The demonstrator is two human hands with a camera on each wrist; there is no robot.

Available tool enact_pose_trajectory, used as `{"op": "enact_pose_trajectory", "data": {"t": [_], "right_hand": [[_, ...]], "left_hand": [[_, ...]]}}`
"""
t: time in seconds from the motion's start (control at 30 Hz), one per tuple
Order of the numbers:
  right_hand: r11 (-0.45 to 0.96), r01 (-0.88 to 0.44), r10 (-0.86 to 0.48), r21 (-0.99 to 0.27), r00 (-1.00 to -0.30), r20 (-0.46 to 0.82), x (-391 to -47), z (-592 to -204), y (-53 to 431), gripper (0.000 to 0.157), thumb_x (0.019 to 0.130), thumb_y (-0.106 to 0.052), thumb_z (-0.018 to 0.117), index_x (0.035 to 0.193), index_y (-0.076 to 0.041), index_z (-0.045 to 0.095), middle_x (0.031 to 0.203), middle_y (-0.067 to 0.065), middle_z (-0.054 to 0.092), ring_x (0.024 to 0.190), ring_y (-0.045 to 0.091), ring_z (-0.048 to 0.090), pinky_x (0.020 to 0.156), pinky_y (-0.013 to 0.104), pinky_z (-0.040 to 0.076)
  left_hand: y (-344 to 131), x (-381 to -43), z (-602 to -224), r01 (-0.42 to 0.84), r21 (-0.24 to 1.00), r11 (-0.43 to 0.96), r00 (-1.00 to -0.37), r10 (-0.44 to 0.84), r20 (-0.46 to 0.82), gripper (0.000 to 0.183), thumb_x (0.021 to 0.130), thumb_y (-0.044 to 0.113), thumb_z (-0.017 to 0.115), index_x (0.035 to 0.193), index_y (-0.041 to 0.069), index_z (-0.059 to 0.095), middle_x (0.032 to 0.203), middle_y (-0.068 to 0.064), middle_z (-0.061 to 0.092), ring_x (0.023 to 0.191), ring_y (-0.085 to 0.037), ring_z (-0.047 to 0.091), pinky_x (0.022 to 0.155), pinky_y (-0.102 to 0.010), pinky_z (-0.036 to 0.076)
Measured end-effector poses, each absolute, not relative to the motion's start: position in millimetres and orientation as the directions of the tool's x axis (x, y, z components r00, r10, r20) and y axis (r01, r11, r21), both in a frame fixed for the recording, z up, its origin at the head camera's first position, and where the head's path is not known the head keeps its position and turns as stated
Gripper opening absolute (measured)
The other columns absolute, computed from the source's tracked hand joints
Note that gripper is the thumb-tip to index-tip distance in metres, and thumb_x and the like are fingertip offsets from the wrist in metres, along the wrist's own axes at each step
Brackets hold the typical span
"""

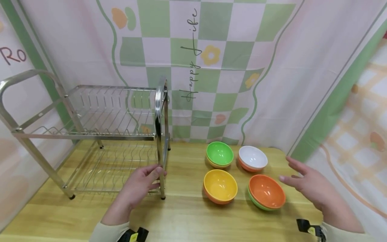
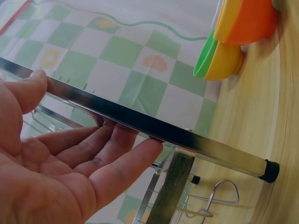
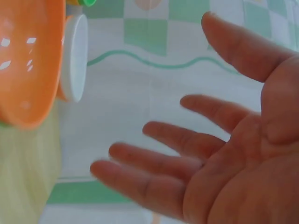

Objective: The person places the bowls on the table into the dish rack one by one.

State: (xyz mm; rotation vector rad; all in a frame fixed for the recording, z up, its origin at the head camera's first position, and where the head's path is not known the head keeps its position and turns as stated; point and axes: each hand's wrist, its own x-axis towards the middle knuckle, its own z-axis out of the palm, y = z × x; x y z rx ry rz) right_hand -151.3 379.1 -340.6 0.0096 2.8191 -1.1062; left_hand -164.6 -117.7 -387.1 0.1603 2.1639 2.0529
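A two-tier metal dish rack [image 1: 87, 136] stands on the left of the table. My left hand [image 1: 142, 185] grips its near right leg [image 2: 126, 114], thumb on one side and fingers behind it. To the right are stacked bowls in two rows: green [image 1: 220, 154] and white [image 1: 252, 157] on top at the back, yellow [image 1: 220, 185] and orange [image 1: 267, 191] on top in front. Other-coloured bowls show beneath these. Beside the orange bowl my right hand [image 1: 314, 186] hovers with fingers spread, holding nothing; its palm shows in the right wrist view.
The wooden table [image 1: 187, 218] runs up to a curtain [image 1: 187, 67] with green checks hanging close behind the rack and bowls. Another curtain [image 1: 356, 141] closes off the right side. Both rack shelves have wire slots, and the rack's legs end in black feet [image 2: 269, 171].
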Motion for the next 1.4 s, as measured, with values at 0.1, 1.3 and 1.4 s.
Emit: {"op": "enact_pose_trajectory", "data": {"t": [0.1, 1.3, 1.4], "right_hand": [[0.667, 0.020, -0.092, -0.745, -0.990, -0.109, -151.5, -349.3, 394.7, 0.092, 0.095, -0.035, 0.069, 0.161, -0.014, 0.008, 0.157, 0.032, 0.017, 0.131, 0.055, 0.035, 0.090, 0.043, 0.055], [0.435, -0.210, -0.438, -0.876, -0.899, -0.002, -148.2, -428.3, 414.1, 0.103, 0.080, 0.005, 0.078, 0.159, -0.004, 0.012, 0.160, -0.001, 0.024, 0.124, -0.003, 0.045, 0.094, 0.016, 0.043], [0.495, -0.208, -0.410, -0.843, -0.912, -0.016, -148.2, -427.6, 411.9, 0.103, 0.079, -0.001, 0.081, 0.158, -0.001, 0.015, 0.156, 0.028, 0.022, 0.119, -0.003, 0.048, 0.092, 0.014, 0.042]], "left_hand": [[-117.7, -165.1, -387.2, -0.028, 0.998, 0.056, -0.982, 0.186, -0.038, 0.042, 0.104, 0.022, 0.056, 0.136, -0.005, 0.056, 0.116, -0.012, 0.066, 0.126, -0.036, 0.052, 0.092, -0.045, 0.054], [-123.2, -164.0, -384.0, -0.011, 0.999, 0.030, -0.965, 0.261, -0.019, 0.048, 0.104, 0.026, 0.055, 0.138, -0.008, 0.051, 0.124, -0.019, 0.062, 0.124, -0.037, 0.054, 0.096, -0.046, 0.052], [-122.8, -164.1, -384.1, -0.008, 0.999, 0.031, -0.965, 0.262, -0.016, 0.049, 0.104, 0.026, 0.055, 0.138, -0.009, 0.051, 0.123, -0.019, 0.062, 0.123, -0.038, 0.054, 0.096, -0.045, 0.052]]}}
